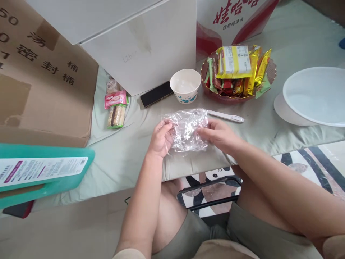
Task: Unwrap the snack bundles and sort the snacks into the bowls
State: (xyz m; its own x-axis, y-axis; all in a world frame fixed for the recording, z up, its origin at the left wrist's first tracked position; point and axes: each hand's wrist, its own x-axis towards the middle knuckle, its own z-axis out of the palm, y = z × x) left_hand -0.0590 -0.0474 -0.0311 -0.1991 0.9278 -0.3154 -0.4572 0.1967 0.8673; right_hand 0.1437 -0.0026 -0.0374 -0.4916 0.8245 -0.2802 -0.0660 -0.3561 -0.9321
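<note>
At the near edge of the worktop [113,154], I hold a crumpled piece of clear plastic [187,135] between two bare hands. The left hand [160,138] has its grip closed on the left side, thumb against bent fingers; the right hand [219,135] pinches the opposite side, thumb uppermost. Holding both sides probably keeps so limp a material spread, since one grip alone would let it fold. Just beyond lies a white stick-like tool [226,116]; whether its left end touches the plastic or merely passes behind it, I cannot tell. Farther back, a paper bowl [185,98] stands upright beside a dark phone [156,95], both near the foot of a white box [151,54]. To the right, a scalloped dish [226,98] gathers wrapped snacks [234,63], its raised wall presumably keeping the heap together. A white tub [289,115] stands well apart at far right, seemingly leaving both forearms room.
</note>
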